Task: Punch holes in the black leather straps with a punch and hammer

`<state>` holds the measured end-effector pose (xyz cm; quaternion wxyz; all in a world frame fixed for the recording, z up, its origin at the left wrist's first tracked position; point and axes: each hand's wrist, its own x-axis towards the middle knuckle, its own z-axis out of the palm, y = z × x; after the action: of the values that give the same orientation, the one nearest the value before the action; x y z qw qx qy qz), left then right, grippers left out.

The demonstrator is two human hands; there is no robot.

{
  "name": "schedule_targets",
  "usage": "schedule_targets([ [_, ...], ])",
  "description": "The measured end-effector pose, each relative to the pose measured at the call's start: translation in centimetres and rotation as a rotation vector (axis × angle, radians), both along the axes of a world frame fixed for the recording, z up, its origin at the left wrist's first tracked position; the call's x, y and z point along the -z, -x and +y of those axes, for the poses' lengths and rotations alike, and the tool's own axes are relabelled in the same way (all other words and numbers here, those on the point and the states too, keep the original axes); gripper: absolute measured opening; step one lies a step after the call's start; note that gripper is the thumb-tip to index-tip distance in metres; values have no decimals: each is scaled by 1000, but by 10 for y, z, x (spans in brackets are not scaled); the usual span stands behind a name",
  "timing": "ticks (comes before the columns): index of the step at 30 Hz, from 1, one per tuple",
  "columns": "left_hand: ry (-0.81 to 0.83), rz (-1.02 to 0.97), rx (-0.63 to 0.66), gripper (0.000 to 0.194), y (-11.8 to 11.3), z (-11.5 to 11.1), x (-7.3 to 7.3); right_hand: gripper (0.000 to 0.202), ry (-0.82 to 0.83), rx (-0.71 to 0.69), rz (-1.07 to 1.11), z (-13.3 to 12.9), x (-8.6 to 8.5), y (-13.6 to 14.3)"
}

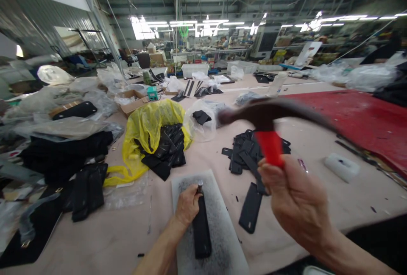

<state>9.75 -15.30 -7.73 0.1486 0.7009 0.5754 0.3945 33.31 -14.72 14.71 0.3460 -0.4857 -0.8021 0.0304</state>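
Note:
My right hand (295,194) is closed round the red grip of a claw hammer (270,116), raised above the table and smeared by motion. My left hand (188,205) pinches a short metal punch (200,186), which stands upright at the far end of a black strap-like piece (202,234). That piece lies lengthwise on a white, black-speckled board (222,224). The punch's lower tip is hidden by my fingers. Right of the board is a heap of similar black pieces (243,154), with one flat piece (250,209) nearer to me.
A yellow plastic bag (140,124) spills black pieces left of centre, beside a clear bag (200,128). Black fabric parts (85,190) are stacked at the left. A white block (341,166) sits at the right, below a red sheet (356,118). A thin metal rod (149,215) lies left of the board.

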Motion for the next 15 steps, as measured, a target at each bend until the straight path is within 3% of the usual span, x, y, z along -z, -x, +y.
schedule_targets([
  [3, -24, -6, 7, 16, 1, 1, 0, 30, 12, -70, -105, -5, 13, 0],
  [6, -29, -13, -4, 16, 1, 1, 1, 27, 217, -188, -288, -6, 33, -8],
  [10, 10, -16, -15, 13, 2, 0, 2, 31, 428, -22, -148, 11, 65, -26],
  [15, 36, -61, 3, 14, 3, 1, 3, 35, 585, 102, -179, 47, 130, -30],
])
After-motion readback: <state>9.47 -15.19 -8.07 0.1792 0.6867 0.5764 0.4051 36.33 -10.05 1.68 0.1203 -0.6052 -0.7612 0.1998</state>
